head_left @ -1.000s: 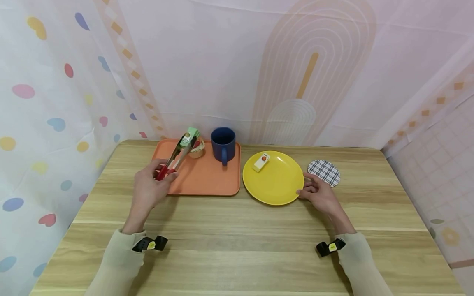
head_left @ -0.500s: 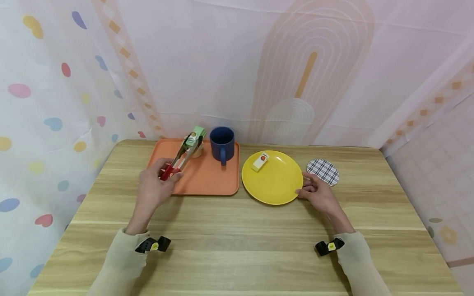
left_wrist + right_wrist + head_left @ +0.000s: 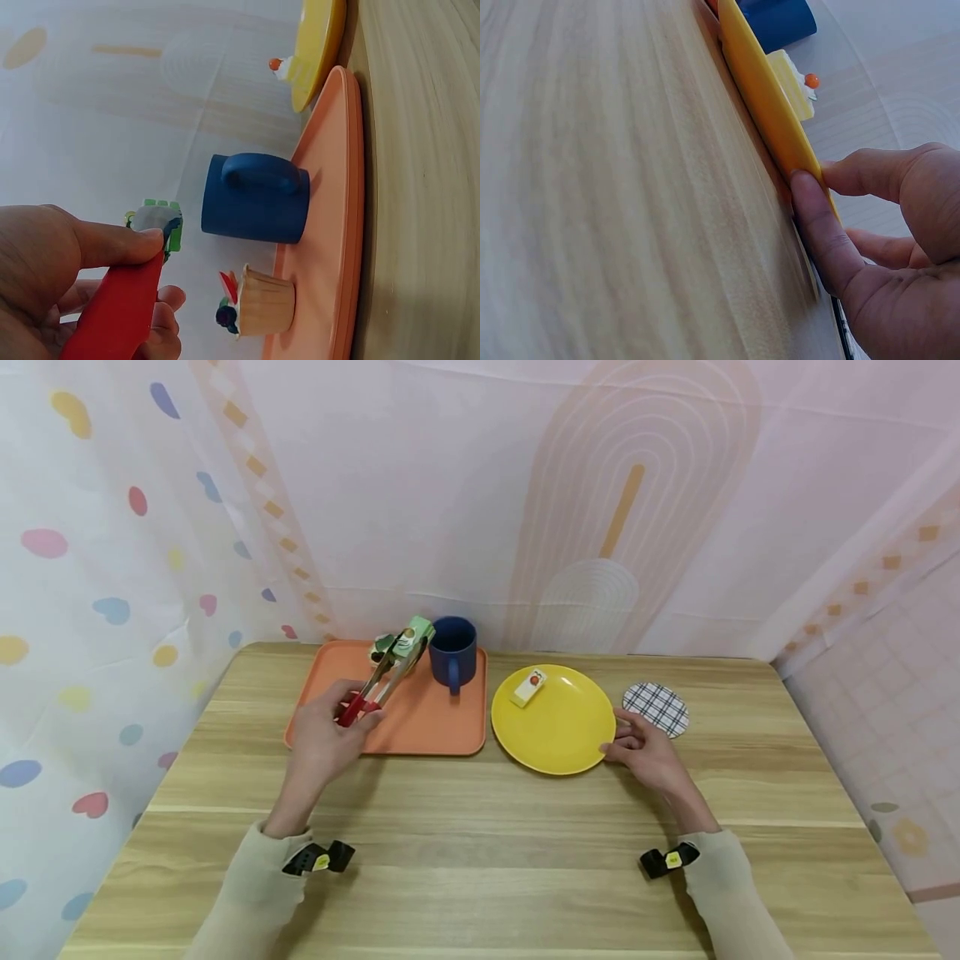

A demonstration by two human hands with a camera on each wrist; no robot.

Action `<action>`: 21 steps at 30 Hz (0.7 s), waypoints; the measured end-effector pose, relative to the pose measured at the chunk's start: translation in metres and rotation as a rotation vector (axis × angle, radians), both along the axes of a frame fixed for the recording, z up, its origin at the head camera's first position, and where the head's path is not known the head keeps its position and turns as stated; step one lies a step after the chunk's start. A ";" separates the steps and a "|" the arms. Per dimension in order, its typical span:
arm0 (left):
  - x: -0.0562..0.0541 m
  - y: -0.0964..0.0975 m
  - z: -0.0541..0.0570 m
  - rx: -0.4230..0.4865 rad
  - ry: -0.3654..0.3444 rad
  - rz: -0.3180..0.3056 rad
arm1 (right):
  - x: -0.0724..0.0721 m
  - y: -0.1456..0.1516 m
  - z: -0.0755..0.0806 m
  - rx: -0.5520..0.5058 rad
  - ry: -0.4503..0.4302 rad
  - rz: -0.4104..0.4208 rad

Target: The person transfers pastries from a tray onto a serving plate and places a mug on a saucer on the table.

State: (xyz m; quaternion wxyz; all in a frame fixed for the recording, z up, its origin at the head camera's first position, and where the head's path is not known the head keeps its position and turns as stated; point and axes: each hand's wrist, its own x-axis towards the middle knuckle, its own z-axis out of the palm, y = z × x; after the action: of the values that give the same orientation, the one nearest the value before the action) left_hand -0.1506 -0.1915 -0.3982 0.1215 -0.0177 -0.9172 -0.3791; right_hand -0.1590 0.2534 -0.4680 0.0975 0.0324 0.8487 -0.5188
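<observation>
My left hand (image 3: 326, 739) grips red-handled metal tongs (image 3: 351, 712) above the orange tray (image 3: 442, 737). Between the tongs' tips is a green cake slice (image 3: 418, 628) with a small topping, held in the air just left of the blue mug (image 3: 456, 662). A cupcake (image 3: 266, 304) in a tan cup stands on the tray, partly behind the tongs in the head view. My right hand (image 3: 648, 756) pinches the right rim of the yellow plate (image 3: 558, 747), thumb on top and fingers on the outer side. On the plate's upper left lies a pale yellow cake slice (image 3: 528, 687).
A round plaid coaster (image 3: 660, 706) lies beyond my right hand, right of the plate. Plate and tray sit side by side near the back of the wooden table (image 3: 495, 860). A patterned curtain (image 3: 420, 510) hangs behind them.
My left hand has moved right with the tongs and green cake slice, from over the cupcake towards the mug. The right hand and plate have stayed in place.
</observation>
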 end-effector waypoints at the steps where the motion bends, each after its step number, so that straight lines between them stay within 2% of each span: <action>1: 0.000 0.001 0.000 -0.003 0.001 -0.003 | 0.000 0.000 0.000 0.001 -0.002 -0.002; 8: -0.001 0.008 -0.001 0.010 0.031 -0.039 | 0.001 0.001 0.001 0.001 -0.005 -0.001; 15: -0.001 0.013 0.000 0.025 0.001 -0.058 | 0.000 0.001 -0.001 -0.005 0.000 0.004; 21: 0.000 0.020 0.001 0.025 0.003 -0.069 | 0.000 0.002 -0.001 0.002 0.005 -0.001</action>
State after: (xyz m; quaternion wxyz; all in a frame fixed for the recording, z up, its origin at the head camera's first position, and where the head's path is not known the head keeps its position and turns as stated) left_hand -0.1510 -0.1719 -0.3972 0.1101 -0.0484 -0.9110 -0.3945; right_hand -0.1594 0.2550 -0.4692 0.0950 0.0317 0.8495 -0.5180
